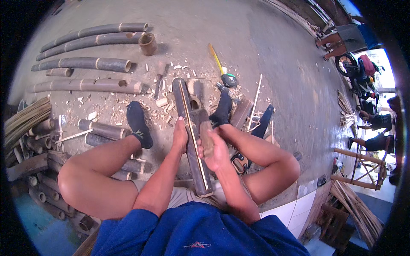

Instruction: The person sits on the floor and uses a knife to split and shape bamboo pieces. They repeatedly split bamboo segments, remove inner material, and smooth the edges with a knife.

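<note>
A long dark bamboo pole (197, 160) lies between my legs, its near end by my lap, with a narrow pale slit along its upper face. My left hand (180, 135) grips the pole's left side around mid-length, thumb up along it. On the other side, my right hand (215, 152) is closed around a short brown wooden piece (206, 135), held against or just over the pole. That piece is smeared by motion, so its exact kind is unclear. Beyond it, a short bamboo section with a hole (195, 102) rests beside the pole.
Pale shavings (164, 112) litter the floor around my feet. A tape measure (229, 80) lies ahead with its yellow blade out, and a handsaw (262, 121) is at right. Several bamboo poles (98, 64) lie at far left, near a bamboo cup (147, 44). Bamboo is stacked at left.
</note>
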### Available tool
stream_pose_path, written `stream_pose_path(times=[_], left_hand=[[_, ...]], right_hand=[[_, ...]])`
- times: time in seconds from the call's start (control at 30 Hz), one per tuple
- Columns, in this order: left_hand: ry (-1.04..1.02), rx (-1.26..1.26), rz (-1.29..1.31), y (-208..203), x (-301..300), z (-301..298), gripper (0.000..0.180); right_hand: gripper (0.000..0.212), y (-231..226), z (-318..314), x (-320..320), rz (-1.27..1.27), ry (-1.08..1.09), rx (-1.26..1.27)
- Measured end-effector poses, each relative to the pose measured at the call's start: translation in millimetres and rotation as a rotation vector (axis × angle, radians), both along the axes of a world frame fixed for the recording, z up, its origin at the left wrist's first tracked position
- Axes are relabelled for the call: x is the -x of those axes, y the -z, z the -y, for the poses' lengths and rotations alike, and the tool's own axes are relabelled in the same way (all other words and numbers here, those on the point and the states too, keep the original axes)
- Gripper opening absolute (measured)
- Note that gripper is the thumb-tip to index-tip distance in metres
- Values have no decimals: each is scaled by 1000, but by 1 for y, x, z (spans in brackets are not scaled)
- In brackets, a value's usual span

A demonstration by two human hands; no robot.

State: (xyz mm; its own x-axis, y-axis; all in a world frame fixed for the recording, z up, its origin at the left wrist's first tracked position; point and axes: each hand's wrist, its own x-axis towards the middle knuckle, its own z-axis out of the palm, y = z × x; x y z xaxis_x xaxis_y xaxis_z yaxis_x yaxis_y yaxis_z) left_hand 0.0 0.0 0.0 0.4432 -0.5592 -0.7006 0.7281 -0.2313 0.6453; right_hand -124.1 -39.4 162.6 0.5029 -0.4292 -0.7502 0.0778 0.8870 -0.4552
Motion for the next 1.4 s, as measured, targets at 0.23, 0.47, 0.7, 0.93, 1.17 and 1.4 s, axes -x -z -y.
stream_pose_path(times=[0.23,0.47,0.7,0.93,1.17,1.4], left_hand=[[27,-16,96,-17,-2,6,61],[4,-21,80,-21,0,4,60],[56,-33,-40,-57,-1,-4,52],[7,86,34,-51,-3,-2,55],[46,-39,128,-38,1,-3,66],[56,-71,139,-35,-1,1,68]], right_hand=[[28,0,-30,6,134,269,-263],[31,11,-28,0,150,271,-220],[33,32,-14,-11,96,180,-113],[35,63,39,-79,84,212,-140],[32,76,81,-128,52,209,-127],[29,89,107,-145,-16,69,7]])
